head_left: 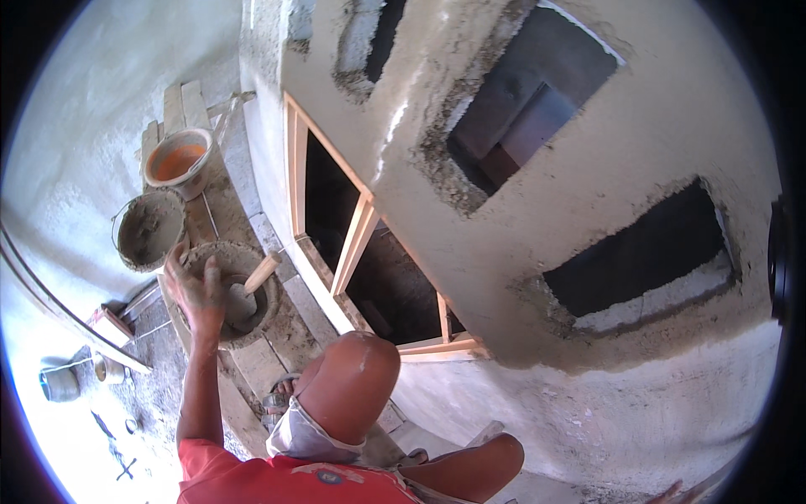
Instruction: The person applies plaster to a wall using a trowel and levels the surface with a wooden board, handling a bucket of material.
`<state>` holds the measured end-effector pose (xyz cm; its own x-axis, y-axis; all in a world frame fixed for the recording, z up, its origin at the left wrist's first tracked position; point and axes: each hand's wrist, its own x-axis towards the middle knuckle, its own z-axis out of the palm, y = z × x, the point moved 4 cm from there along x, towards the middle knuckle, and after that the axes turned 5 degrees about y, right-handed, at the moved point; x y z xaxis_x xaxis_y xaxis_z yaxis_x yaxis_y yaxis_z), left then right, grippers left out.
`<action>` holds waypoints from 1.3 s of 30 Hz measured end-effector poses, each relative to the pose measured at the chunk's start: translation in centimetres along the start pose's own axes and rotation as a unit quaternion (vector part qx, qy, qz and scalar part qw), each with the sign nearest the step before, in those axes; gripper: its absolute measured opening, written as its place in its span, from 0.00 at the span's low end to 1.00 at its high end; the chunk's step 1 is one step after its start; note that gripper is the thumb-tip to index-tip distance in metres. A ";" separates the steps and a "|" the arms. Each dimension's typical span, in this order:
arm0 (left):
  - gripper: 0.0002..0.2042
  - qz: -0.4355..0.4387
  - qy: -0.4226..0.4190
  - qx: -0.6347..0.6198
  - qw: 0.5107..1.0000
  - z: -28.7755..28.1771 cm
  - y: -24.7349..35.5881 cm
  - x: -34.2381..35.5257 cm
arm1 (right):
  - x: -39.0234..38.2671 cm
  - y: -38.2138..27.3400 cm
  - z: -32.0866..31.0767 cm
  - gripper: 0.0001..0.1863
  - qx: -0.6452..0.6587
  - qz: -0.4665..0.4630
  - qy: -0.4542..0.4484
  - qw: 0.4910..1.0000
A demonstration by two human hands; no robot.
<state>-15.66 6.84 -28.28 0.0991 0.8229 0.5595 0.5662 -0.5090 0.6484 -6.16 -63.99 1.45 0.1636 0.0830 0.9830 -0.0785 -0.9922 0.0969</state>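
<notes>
My left hand is at the left side of a mortar-caked bucket, its fingers stretched out and apart over the rim and the thumb toward the inside. I cannot tell whether it presses on the rim. Inside the bucket lies grey mortar, and a trowel leans there with its wooden handle pointing up to the right. My left hand is not on that handle. Only a sliver of my right hand shows at the lower right edge, by the wall; its fingers are mostly cut off.
Behind the bucket stand a bucket of mortar and a bucket with an orange inside, on planks. At right, a plastered wall has rough openings and a wooden frame. Far below at left are pails.
</notes>
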 end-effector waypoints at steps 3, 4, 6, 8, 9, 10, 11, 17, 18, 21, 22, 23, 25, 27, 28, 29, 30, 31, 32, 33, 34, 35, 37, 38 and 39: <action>0.38 -0.072 0.058 0.121 0.988 -2.3 -9.6 -3.3 | -2.0 -11.7 7.6 0.23 0.228 0.020 -0.199 0.953; 0.41 -0.109 0.058 0.120 0.985 -2.1 -11.5 -5.0 | -3.3 -14.8 8.5 0.23 0.257 0.028 -0.276 0.926; 0.47 -0.177 0.067 0.131 0.973 -2.6 -15.3 -8.2 | -7.0 -22.6 11.6 0.26 0.322 0.043 -0.490 0.809; 0.53 -0.404 0.048 -0.115 0.906 -2.4 -18.5 -11.9 | -9.9 -35.6 11.2 0.27 0.422 -0.239 -0.480 0.731; 0.55 -0.513 0.057 -0.242 0.822 -2.1 -18.4 -13.3 | -11.7 -41.0 10.7 0.27 0.497 -0.309 -0.476 0.656; 0.53 -0.533 -0.010 -0.336 0.777 -1.2 -19.3 -15.0 | -13.3 -45.8 9.4 0.27 0.556 -0.309 -0.494 0.593; 0.40 -0.520 -0.004 -0.309 0.796 -0.9 -18.0 -15.3 | -15.2 -50.4 8.2 0.28 0.596 -0.364 -0.457 0.550; 0.37 -0.388 0.030 -0.442 0.808 3.4 -16.0 -15.9 | -27.6 -68.5 2.3 0.25 0.621 -0.535 -0.298 0.490; 0.37 -0.385 0.053 -0.431 0.815 3.6 -16.5 -15.8 | -29.3 -69.8 1.8 0.22 0.579 -0.575 -0.291 0.500; 0.35 -0.376 0.059 -0.406 0.831 3.2 -15.1 -14.0 | -31.7 -71.7 1.4 0.12 0.508 -0.622 -0.243 0.545; 0.34 -0.374 0.061 -0.407 0.831 3.1 -15.0 -13.6 | -32.1 -72.2 1.4 0.12 0.507 -0.614 -0.264 0.544; 0.34 -0.379 0.061 -0.404 0.830 3.1 -15.0 -13.3 | -32.3 -72.9 1.6 0.11 0.505 -0.606 -0.286 0.544; 0.34 -0.387 0.062 -0.398 0.830 3.1 -15.1 -12.9 | -32.3 -74.1 2.3 0.10 0.498 -0.604 -0.301 0.544; 0.33 -0.365 0.050 -0.429 0.825 3.7 -15.6 -12.5 | -33.9 -75.3 3.5 0.10 0.466 -0.632 -0.366 0.500; 0.33 -0.355 0.045 -0.444 0.822 4.0 -16.0 -12.3 | -34.9 -75.8 4.0 0.10 0.449 -0.645 -0.398 0.473; 0.33 -0.369 0.030 -0.457 0.809 4.1 -16.4 -12.1 | -35.3 -76.2 3.6 0.10 0.444 -0.649 -0.403 0.468; 0.33 -0.383 0.016 -0.470 0.795 4.5 -16.7 -11.8 | -35.5 -76.4 3.6 0.09 0.454 -0.647 -0.420 0.446; 0.33 -0.400 0.010 -0.472 0.786 4.3 -17.8 -12.0 | -34.6 -76.7 2.7 0.09 0.450 -0.659 -0.442 0.410; 0.35 -0.432 0.007 -0.371 0.822 4.1 -19.5 -13.7 | -33.6 -76.8 1.6 0.08 0.457 -0.670 -0.460 0.360; 0.38 -0.387 -0.033 -0.307 0.869 4.7 -21.6 -15.4 | -32.8 -76.3 1.9 0.06 0.521 -0.630 -0.466 0.339; 0.38 -0.397 -0.019 -0.327 0.857 4.6 -19.7 -13.6 | -31.8 -75.6 2.9 0.06 0.533 -0.601 -0.465 0.373; 0.38 -0.405 -0.003 -0.350 0.845 4.4 -17.5 -11.7 | -31.3 -74.9 4.4 0.06 0.496 -0.601 -0.468 0.417; 0.37 -0.378 0.044 -0.366 0.849 4.8 -18.8 -11.7 | -26.8 -73.8 3.7 0.08 0.496 -0.586 -0.451 0.455; 0.34 -0.347 -0.014 -0.387 0.854 4.5 -16.9 -9.4 | -25.4 -73.1 4.5 0.08 0.482 -0.587 -0.422 0.494; 0.31 -0.346 -0.014 -0.394 0.852 4.3 -17.2 -9.2 | -24.9 -72.7 4.8 0.08 0.480 -0.593 -0.418 0.493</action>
<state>-22.76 9.06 -46.79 -0.0098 0.9948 -0.1016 -0.2271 0.0968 0.9691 0.17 5.68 -30.80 -0.0851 0.9888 -0.1229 0.9961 0.0873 0.0126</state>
